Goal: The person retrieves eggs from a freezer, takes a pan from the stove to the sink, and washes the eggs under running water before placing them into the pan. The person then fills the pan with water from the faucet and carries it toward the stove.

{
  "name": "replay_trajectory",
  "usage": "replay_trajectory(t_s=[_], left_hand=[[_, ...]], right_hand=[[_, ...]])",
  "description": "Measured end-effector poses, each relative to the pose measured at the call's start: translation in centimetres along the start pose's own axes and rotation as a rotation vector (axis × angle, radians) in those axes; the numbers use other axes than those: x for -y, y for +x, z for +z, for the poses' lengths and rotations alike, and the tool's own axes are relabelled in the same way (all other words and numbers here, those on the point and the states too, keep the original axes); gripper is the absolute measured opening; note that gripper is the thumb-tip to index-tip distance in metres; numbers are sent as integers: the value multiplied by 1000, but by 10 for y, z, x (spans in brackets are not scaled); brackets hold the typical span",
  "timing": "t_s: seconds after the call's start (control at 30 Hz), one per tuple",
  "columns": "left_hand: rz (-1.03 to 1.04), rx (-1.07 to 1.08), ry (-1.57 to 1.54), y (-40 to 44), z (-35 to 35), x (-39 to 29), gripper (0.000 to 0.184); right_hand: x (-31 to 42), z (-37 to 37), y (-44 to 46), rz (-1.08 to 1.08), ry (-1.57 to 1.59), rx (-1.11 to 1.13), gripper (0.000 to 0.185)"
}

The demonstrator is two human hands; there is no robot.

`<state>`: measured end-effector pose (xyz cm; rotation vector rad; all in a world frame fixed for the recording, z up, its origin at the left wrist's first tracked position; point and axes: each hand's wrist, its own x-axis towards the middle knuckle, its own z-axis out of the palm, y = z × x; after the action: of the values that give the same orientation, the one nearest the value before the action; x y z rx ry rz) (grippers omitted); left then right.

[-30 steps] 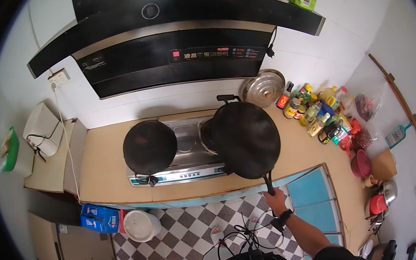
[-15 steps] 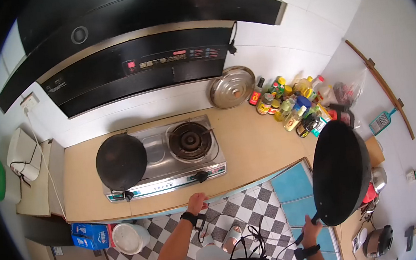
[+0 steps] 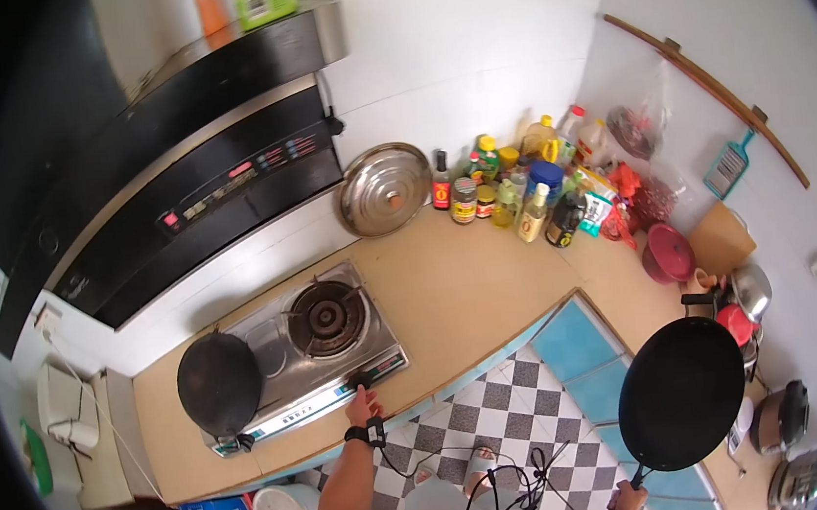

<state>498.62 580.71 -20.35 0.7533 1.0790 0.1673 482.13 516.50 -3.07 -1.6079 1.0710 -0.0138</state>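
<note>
Knob (image 3: 358,381) just ahead of left hand (image 3: 363,409), the nearer one (finger spread: can't tell); right hand (image 3: 629,501) wrapped round pan handle (image 3: 638,477).

Wok: black, wide and round, at four o'clock in the view, tilted with its dark face toward the camera; it (image 3: 683,394) is held off the counter.
Wok handle: long and black (image 3: 637,475), pointing to seven o'clock, gripped by the right hand (image 3: 627,502); a small loop handle (image 3: 698,301) sits near one o'clock.
Gas stove: silvery metal (image 3: 275,351), at eight o'clock, its right burner (image 3: 327,317) uncovered.
Stove knob: black (image 3: 357,381), at seven o'clock, the left hand (image 3: 364,407) at it.
</note>
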Motion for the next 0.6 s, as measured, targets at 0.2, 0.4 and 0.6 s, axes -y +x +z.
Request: replay_trajectory(t_s=[0.2, 0.4, 0.6], left_hand=[[522, -24, 467, 74, -20, 16, 32], [83, 624, 167, 102, -23, -21, 35], [748, 90, 1152, 36, 18, 43, 47]], right_hand=[[-15, -34, -26, 80, 203, -207, 20], [-47, -59, -120, 130, 347, -272, 24], [-95, -89, -217, 196, 300, -423, 31]])
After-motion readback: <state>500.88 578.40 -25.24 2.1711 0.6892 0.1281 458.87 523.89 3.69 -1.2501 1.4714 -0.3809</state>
